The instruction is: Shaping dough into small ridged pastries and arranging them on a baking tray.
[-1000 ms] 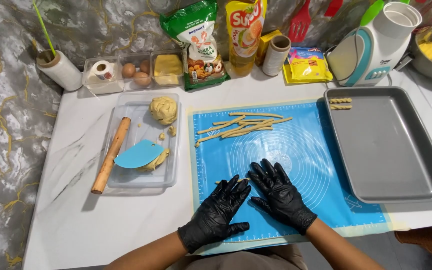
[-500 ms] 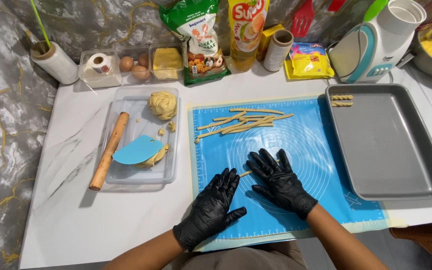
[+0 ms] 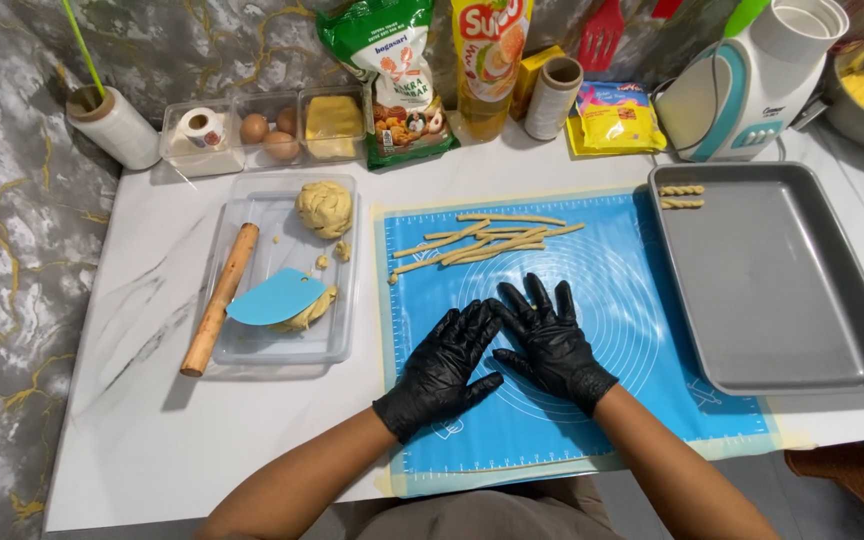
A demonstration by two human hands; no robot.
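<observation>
Marble-veined tabletop carries a smooth blue silicone mat point(image 3: 642, 300) where glossy black-gloved left hand point(image 3: 445, 365) and right hand point(image 3: 550, 340) lie flat, grip released.

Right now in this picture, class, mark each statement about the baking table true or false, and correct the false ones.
1. Both hands, left hand and right hand, lie flat on the blue mat. True.
2. The metal baking tray holds two twisted dough pieces. True.
3. The rolling pin lies on the mat. False: it rests on the clear plastic tray.
4. The dough strips sit inside the baking tray. False: they lie on the mat.
</observation>
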